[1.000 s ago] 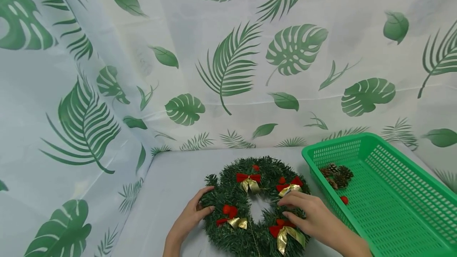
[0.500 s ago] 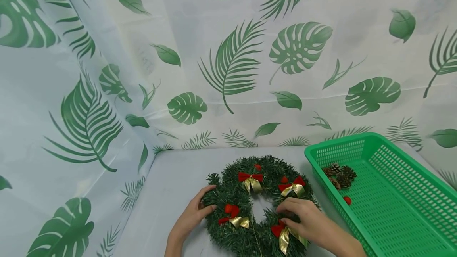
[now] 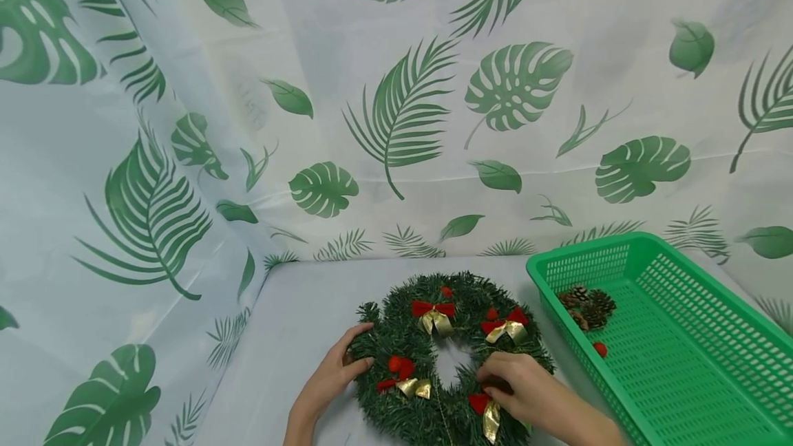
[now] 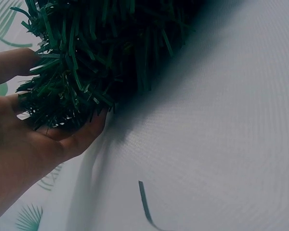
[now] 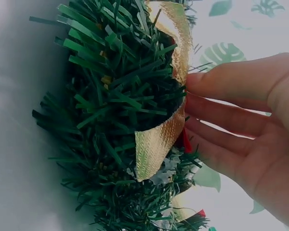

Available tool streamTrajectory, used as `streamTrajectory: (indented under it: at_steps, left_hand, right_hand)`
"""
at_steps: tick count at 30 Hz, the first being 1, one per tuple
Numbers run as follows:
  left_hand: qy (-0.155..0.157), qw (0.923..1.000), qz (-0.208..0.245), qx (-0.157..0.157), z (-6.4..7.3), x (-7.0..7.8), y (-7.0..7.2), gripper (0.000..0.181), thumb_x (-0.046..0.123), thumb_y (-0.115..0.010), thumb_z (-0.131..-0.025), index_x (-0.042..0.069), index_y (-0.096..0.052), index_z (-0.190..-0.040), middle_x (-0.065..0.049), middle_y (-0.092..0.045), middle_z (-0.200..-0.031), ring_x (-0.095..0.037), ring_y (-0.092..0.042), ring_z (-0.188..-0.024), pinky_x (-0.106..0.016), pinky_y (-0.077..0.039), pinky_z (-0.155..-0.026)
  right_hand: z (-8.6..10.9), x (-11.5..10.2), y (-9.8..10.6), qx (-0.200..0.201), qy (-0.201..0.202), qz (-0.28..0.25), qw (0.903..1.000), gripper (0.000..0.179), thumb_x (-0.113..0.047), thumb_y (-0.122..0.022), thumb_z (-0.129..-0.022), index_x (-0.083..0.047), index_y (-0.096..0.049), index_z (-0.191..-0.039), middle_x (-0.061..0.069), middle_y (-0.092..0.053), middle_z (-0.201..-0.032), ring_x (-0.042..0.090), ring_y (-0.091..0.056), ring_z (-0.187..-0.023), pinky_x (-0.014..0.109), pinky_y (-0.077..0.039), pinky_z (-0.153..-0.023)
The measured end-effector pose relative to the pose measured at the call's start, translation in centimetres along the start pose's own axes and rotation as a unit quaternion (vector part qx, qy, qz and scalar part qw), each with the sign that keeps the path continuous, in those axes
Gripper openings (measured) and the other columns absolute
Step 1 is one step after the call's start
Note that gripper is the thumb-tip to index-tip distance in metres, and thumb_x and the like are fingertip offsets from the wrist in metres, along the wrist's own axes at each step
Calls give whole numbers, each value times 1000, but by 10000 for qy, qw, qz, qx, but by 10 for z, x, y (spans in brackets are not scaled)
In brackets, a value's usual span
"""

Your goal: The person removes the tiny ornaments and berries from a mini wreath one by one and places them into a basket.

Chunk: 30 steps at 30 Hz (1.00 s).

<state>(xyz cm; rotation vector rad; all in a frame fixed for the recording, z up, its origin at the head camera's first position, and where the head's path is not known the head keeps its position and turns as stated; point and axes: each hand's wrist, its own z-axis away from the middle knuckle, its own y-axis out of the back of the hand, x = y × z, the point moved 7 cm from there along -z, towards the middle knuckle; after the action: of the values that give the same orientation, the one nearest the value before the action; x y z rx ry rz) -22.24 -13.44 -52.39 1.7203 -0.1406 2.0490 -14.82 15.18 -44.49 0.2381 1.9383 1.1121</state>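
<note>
A green tinsel wreath (image 3: 455, 288) with red-and-gold bows and small red balls lies flat on the white table. At its left side my left hand (image 3: 328, 377) holds the rim, and the left wrist view shows thumb and fingers around the green strands (image 4: 77, 62). My right hand (image 3: 529, 391) is over the lower right part, its fingertips pinching the bow (image 3: 491, 422) there. In the right wrist view the thumb and fingers meet at the middle of that bow, whose gold tail (image 5: 160, 144) hangs over the strands. Fingers partly cover its red part.
A green plastic basket (image 3: 626, 387) stands to the right of the wreath. Inside it are several pine cones (image 3: 591, 308) and a red ball (image 3: 599, 349). A white leaf-print cloth (image 3: 396, 212) rises behind and at the left.
My right hand has moved slightly down and left, from beside the lower right bow onto it, and its fingers have closed together. My left hand keeps its hold on the rim.
</note>
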Motion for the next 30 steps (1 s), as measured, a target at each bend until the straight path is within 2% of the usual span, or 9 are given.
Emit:
streamTrajectory:
  at_steps: [9, 12, 20, 30]
  left_hand:
    - [-9, 10000, -20, 21, -1, -2, 0, 68, 26, -67, -99, 22, -37, -160, -3, -45, -88, -16, -30, -62, -30, -33, -57]
    - [-4, 10000, -64, 31, -1, -2, 0, 68, 26, -67, -99, 22, -37, -160, -1, -44, -84, -15, -30, -62, -30, -33, -57]
    - [-18, 10000, -69, -69, -2, 0, 0, 69, 24, -68, -99, 22, -37, -160, 2, -35, -70, -14, -28, -60, -30, -31, -55]
    - [-7, 9999, -147, -73, -2, -2, 1, 68, 27, -69, -97, 24, -40, -158, 2, -38, -69, -14, -32, -62, -29, -34, -58]
  right_hand:
    - [0, -1, 1, -140, -297, 61, 9994, 13, -2, -77, -89, -12, -73, -98, -2, -69, -91, -5, -57, -74, 22, -50, -60]
    - [0, -1, 2, -78, -299, 123, 9994, 14, -2, -77, -89, -13, -73, -98, -3, -68, -91, -6, -56, -75, 22, -49, -60]
    - [1, -2, 8, 349, 18, 87, 9994, 20, 5, -74, -88, -11, -73, -100, -3, -67, -90, -5, -56, -75, 22, -50, -60]
    - [1, 1, 5, 37, -204, 23, 9998, 16, 2, -73, -90, -11, -75, -98, -2, -70, -91, -3, -60, -77, 22, -52, -62]
